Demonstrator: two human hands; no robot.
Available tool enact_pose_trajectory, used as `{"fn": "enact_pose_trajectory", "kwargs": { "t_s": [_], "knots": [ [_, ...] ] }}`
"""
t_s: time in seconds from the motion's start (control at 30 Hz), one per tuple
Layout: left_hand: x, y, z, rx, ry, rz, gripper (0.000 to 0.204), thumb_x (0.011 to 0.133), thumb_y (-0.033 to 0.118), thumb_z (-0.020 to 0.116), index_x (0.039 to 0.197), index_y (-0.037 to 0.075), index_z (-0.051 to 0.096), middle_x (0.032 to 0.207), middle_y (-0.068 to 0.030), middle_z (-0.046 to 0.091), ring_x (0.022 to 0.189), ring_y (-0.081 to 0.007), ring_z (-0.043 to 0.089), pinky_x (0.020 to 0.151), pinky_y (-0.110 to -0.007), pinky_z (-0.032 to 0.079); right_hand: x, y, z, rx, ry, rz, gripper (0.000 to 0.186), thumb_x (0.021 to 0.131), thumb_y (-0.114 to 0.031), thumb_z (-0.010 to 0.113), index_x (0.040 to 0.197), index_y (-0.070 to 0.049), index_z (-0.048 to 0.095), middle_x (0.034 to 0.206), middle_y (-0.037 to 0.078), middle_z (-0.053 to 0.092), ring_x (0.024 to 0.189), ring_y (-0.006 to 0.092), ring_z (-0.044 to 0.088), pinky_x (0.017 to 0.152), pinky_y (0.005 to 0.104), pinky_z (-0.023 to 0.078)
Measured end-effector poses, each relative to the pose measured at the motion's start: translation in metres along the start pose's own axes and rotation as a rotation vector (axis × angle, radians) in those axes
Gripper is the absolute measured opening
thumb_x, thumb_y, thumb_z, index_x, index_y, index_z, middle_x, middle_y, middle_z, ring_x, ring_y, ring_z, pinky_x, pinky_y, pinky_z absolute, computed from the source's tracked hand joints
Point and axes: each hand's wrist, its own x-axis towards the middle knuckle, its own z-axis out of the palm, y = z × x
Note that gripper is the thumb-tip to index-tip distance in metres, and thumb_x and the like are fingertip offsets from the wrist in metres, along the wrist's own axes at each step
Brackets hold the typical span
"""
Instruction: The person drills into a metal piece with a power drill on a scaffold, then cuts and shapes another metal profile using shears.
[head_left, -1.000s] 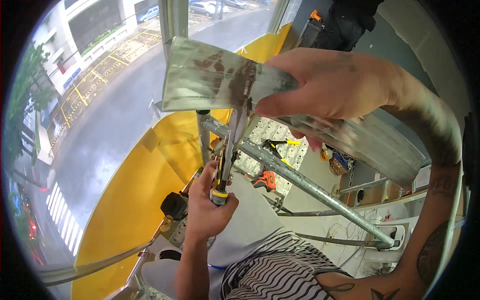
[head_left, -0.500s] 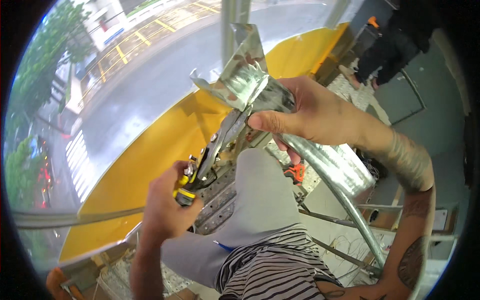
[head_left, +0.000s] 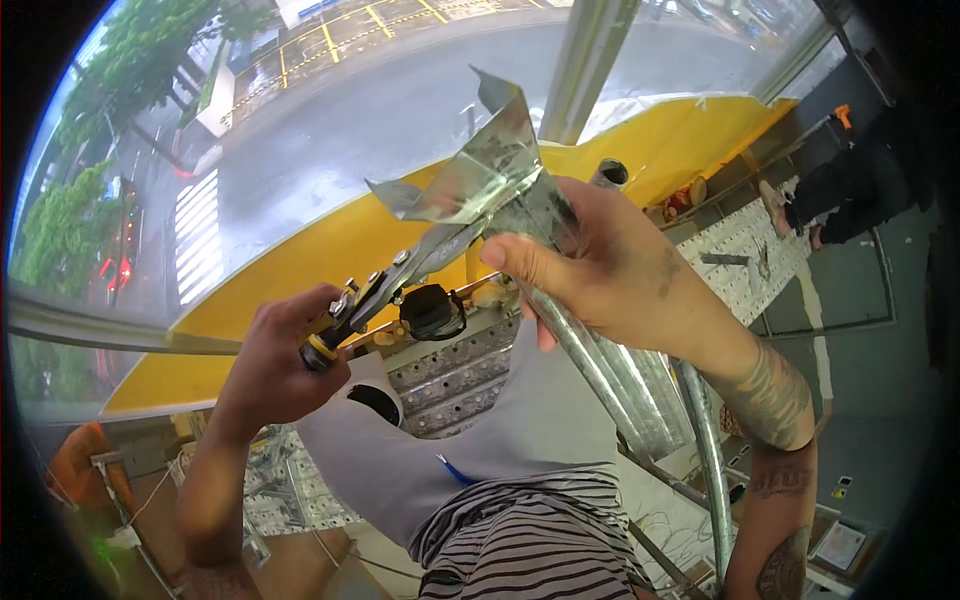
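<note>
I have the left hand (head_left: 275,360) wrapped around the handles of the snips (head_left: 375,290), whose blades reach up and rightward from that grip to the metal channel (head_left: 500,165). The right hand (head_left: 615,270) grips this channel just past the blades, thumb on the near face; its bent, splayed end sticks out beyond the thumb, and the rest runs down behind the wrist. I can't tell from here whether the blades are biting the metal or only resting against it. Between the two grips and lower, I see a black object (head_left: 430,312) by the perforated planks (head_left: 450,385). Beyond the left grip curves a yellow sheet (head_left: 270,310). Below both hands are grey trousers (head_left: 560,420) and a striped shirt (head_left: 530,540). A pole (head_left: 712,480) slants beneath the right forearm, and well past that hand stands another person (head_left: 870,175) in dark clothes.
</note>
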Motion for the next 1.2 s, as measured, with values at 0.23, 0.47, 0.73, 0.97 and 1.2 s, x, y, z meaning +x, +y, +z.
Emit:
{"fn": "enact_pose_trajectory", "kwargs": {
  "t_s": [0.23, 0.47, 0.73, 0.97, 1.2],
  "knots": [
    [-0.011, -0.009, 0.015, -0.116, 0.158, -0.06, 0.03, 0.067, 0.004, 0.065, 0.097, 0.0, 0.06, 0.069, -0.0138, 0.057, 0.06, -0.0231, 0.052, 0.063, -0.033, 0.047, 0.008, 0.011, 0.015, -0.089, -0.012, -0.032, 0.041, 0.094, -0.033, 0.069, 0.104, 0.005, 0.057, 0.073, 0.008, 0.065, 0.054, 0.0121, 0.064, 0.05, 0.0262, 0.05],
    [-0.023, -0.023, 0.023, -0.112, 0.131, -0.132, 0.027, 0.066, 0.004, 0.064, 0.093, 0.0, 0.06, 0.069, -0.0143, 0.056, 0.059, -0.0279, 0.052, 0.062, -0.034, 0.048, 0.011, 0.01, 0.024, -0.131, -0.073, 0.006, 0.049, 0.094, -0.042, 0.068, 0.112, 0.003, 0.057, 0.073, 0.007, 0.067, 0.056, 0.012, 0.065, 0.053, 0.0255, 0.05],
    [-0.028, -0.03, 0.05, -0.202, 0.113, -0.098, 0.044, 0.067, 0.006, 0.065, 0.111, -0.001, 0.059, 0.093, -0.022, 0.064, 0.088, -0.0415, 0.063, 0.08, -0.041, 0.05, 0.017, 0.045, 0.04, 0.098, -0.141, 0.058, 0.037, 0.097, -0.028, 0.065, 0.113, 0.004, 0.056, 0.078, 0.006, 0.062, 0.056, 0.0123, 0.064, 0.052, 0.0269, 0.054],
    [-0.03, -0.03, 0.052, -0.058, 0.125, -0.059, 0.043, 0.07, 0.007, 0.066, 0.112, -0.002, 0.06, 0.095, -0.0231, 0.065, 0.091, -0.0419, 0.064, 0.081, -0.042, 0.05, 0.022, 0.058, 0.045, 0.147, -0.171, 0.118, 0.035, 0.097, -0.026, 0.068, 0.115, 0.001, 0.056, 0.08, 0.004, 0.064, 0.061, 0.0127, 0.062, 0.052, 0.0279, 0.054],
    [-0.032, -0.017, 0.047, -0.164, 0.017, -0.207, 0.036, 0.07, 0.008, 0.066, 0.104, -0.004, 0.06, 0.086, -0.0245, 0.065, 0.082, -0.0431, 0.063, 0.077, -0.042, 0.051, 0.022, 0.062, 0.046, 0.125, -0.184, 0.145, 0.037, 0.096, -0.029, 0.068, 0.113, 0.002, 0.056, 0.082, 0.005, 0.064, 0.061, 0.0135, 0.064, 0.052, 0.0299, 0.055]
  ]
}}
